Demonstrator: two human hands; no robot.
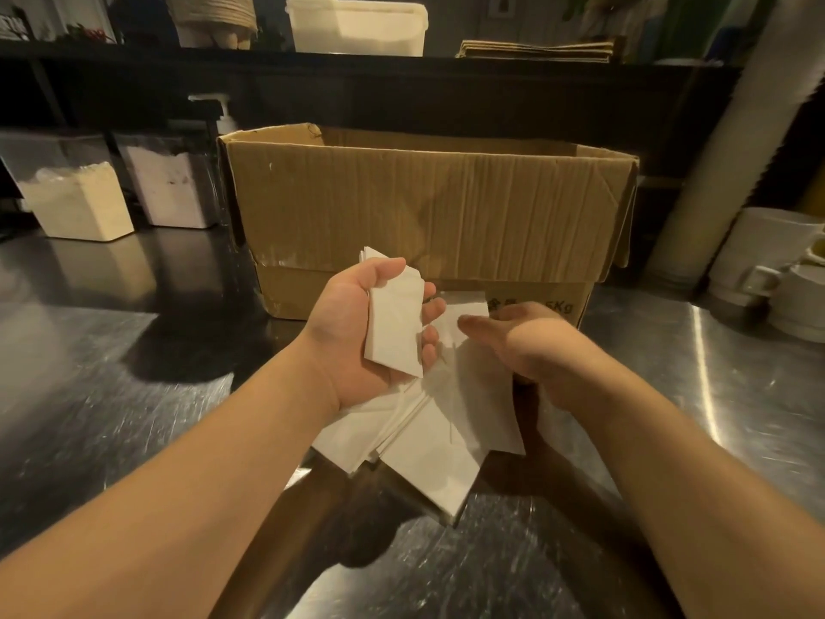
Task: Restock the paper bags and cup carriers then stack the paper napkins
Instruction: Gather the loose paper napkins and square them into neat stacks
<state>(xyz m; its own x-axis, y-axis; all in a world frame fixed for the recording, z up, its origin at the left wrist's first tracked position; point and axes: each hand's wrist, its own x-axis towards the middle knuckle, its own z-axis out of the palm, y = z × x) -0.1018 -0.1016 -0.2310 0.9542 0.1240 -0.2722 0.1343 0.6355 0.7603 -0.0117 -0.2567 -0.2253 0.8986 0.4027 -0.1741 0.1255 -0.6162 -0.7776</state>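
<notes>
My left hand (357, 328) is palm up and grips a small stack of white paper napkins (393, 328), fingers curled round its right edge. My right hand (527, 337) is beside it, blurred, its fingers pinching a single napkin (464, 314) that reaches toward the stack. Below both hands a loose, fanned pile of napkins (428, 444) lies on the steel counter (134, 395). An open cardboard box (424, 207) stands just behind the hands; its inside is hidden.
Two clear tubs of powder (80, 203) and a pump bottle (223, 113) stand at the back left. White cups (777, 270) are stacked at the right, beside a tall white column. Flat brown paper bags (535, 51) and a white bin lie on the upper shelf.
</notes>
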